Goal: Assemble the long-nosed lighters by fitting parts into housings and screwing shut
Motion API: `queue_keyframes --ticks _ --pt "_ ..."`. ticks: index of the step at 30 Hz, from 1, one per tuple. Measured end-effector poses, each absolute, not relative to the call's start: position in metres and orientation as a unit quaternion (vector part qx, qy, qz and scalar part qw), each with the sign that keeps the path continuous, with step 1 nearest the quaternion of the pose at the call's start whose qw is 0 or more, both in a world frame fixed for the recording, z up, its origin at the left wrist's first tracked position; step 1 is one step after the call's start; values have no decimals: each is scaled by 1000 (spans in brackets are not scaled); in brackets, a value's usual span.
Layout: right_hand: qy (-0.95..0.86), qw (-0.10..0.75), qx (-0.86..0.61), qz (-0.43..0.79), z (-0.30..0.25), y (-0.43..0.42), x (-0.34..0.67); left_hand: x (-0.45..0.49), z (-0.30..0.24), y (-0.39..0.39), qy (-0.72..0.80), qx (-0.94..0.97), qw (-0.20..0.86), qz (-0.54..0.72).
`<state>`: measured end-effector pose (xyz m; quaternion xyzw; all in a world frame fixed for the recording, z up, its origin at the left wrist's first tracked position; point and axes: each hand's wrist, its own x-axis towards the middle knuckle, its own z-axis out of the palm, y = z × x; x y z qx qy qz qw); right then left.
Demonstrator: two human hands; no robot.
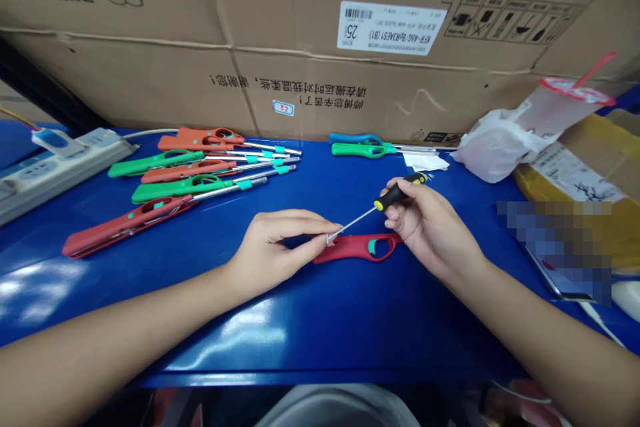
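My right hand (430,220) is closed around the black and yellow handle of a screwdriver (354,219), its metal shaft slanting down to the left. With thumb and fingertips, my left hand (280,243) pinches a small whitish piece (331,239) at the screwdriver's tip; its exact kind is too small to make out. Just beneath both hands, a red lighter (353,250) with a green trigger lies on the blue table (300,333). My right hand hides the lighter's right end.
Several long-necked lighters (170,188) in orange, green and red lie at the left beside a power strip (60,163). Blue and green lighters (363,149) lie at the back. A cardboard box (290,20) walls the rear. Right stand a drink cup (557,107) and phone (565,280).
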<state>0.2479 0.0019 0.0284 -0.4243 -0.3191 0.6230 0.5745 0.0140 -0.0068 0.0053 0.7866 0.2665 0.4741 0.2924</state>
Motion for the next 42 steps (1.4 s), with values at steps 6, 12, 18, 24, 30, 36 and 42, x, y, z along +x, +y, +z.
queue_keyframes --ticks 6,12,18,24,30,36,42 --pt "-299 587 -428 619 25 6 251 11 4 -6 269 796 239 487" --pt "-312 593 -443 595 25 7 251 9 5 -3 321 774 244 488" --pt "-358 620 -433 548 28 4 251 14 5 -6 429 640 409 489" --pt "-394 625 -431 518 30 -1 250 18 8 -4 424 562 475 528" --pt "-409 622 -420 519 29 -4 248 18 9 -4 409 525 526 530" --pt "-435 624 -413 501 24 -3 253 18 7 -4 386 502 566 528" --pt "-450 611 -409 506 21 -4 256 18 6 -5 398 508 562 518"
